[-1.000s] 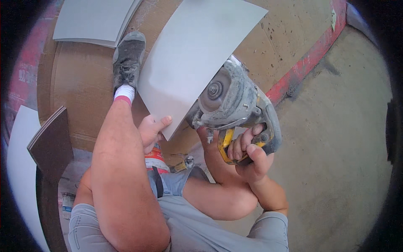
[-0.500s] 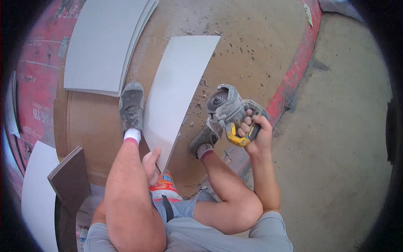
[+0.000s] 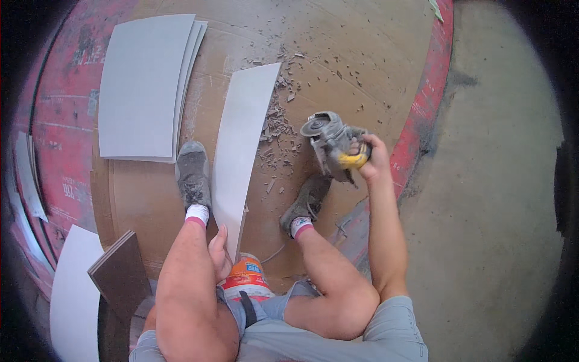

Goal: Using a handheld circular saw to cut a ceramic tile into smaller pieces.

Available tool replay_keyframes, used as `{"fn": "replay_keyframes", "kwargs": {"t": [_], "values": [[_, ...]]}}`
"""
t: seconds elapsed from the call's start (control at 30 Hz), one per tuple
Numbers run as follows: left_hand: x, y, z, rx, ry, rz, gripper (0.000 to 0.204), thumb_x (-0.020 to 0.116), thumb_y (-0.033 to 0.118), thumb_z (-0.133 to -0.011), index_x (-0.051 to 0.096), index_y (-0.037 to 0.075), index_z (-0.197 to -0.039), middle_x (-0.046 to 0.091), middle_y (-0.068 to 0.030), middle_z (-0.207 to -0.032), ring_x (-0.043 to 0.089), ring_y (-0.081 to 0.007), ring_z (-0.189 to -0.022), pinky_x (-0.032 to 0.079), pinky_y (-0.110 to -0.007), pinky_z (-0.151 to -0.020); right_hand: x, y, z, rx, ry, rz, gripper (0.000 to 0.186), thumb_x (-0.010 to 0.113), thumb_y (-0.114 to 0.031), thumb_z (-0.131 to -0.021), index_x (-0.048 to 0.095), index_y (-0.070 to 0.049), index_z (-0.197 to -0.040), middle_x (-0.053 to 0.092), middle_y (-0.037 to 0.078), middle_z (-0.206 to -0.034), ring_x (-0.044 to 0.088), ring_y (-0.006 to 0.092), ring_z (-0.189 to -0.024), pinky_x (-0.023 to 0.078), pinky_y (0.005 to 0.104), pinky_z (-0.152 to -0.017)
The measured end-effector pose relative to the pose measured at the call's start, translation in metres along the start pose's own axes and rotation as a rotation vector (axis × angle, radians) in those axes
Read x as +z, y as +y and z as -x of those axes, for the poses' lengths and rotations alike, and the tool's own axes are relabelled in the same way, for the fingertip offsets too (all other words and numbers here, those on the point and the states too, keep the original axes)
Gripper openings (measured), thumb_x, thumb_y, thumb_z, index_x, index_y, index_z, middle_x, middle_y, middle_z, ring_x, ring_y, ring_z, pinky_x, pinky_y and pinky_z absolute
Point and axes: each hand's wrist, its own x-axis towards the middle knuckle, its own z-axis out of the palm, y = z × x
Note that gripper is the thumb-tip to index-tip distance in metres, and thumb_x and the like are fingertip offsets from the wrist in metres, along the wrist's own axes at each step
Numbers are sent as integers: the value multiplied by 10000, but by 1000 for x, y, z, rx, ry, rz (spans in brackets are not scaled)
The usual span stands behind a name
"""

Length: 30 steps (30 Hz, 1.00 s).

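A long white tile (image 3: 244,136) stretches away from me between my shoes, tipped so that its right edge shows. My left hand (image 3: 220,253) grips its near end by the left side, the thumb upright along the face. In my right hand (image 3: 375,160) is a dusty handheld disc cutter (image 3: 333,140), held by its yellow and black handle. Its round disc faces up, to the right of the tile and apart from it. Below the tile's near end, between my legs, stands an orange and white bucket (image 3: 248,274).
Several white tiles lie stacked (image 3: 145,90) on the brown cardboard (image 3: 362,72) at the far left. Grey chips (image 3: 280,127) litter the cardboard right of the tile. Dark-backed pieces (image 3: 123,271) lean beside a white one (image 3: 75,295) at the near left. A red strip (image 3: 422,105) borders the concrete floor.
The tile's far end has swung left and its face looks narrower, tilted more on edge. The disc cutter has turned in my right hand and moved slightly away from me. My view has shifted a little.
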Motion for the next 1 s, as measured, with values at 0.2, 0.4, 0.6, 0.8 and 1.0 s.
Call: {"fn": "replay_keyframes", "kwargs": {"t": [0.2, 0.4, 0.6, 0.8, 1.0], "values": [[36, -10, 54, 142, 86, -210, 373, 592, 360, -950, 586, 23, -1109, 619, -108, -972, 615, -237, -888, 507, -378, -780, -1, -60, -26, -375, 112, 256, 148, 593, -94, -905, 586, 11, -1010, 624, 129, -883, 610, 244, -767, 539, 394, -711], [55, -5, 113, 336, 97, -546, 346, 636, 212, -888, 563, 4, -1155, 628, -132, -979, 629, -228, -901, 510, -343, -800, -26, -81, -22, -824, 435, 840, 451, 697, -105, -866, 598, 103, -1254, 665, 176, -1174, 638, 275, -1112, 499, 382, -978], [68, -29, 148, 533, 175, -868, 408, 679, 64, -826, 539, -15, -1200, 637, -156, -985, 642, -218, -915, 513, -308, -820, 123, 103, 129, -537, -384, 1144, 729, 790, -346, -870, 509, 30, -1427, 629, 180, -1285, 598, 258, -1216, 478, 395, -1051], [118, -47, 153, 704, 179, -1221, 527, 723, -85, -763, 516, -35, -1246, 646, -180, -992, 656, -208, -928, 516, -274, -839, 117, 163, 124, -337, -470, 1381, 499, 666, -224, -886, 577, 58, -1287, 693, 244, -1153, 688, 327, -1055, 532, 405, -940], [52, -100, 61, 573, 299, -1224, 446, 729, 19, -844, 554, -14, -1253, 659, -122, -1052, 650, -199, -966, 527, -302, -858, 119, 133, 130, -436, -432, 1383, 379, 567, -120, -826, 642, 64, -1148, 712, 264, -990, 707, 360, -898, 544, 416, -841]]}}
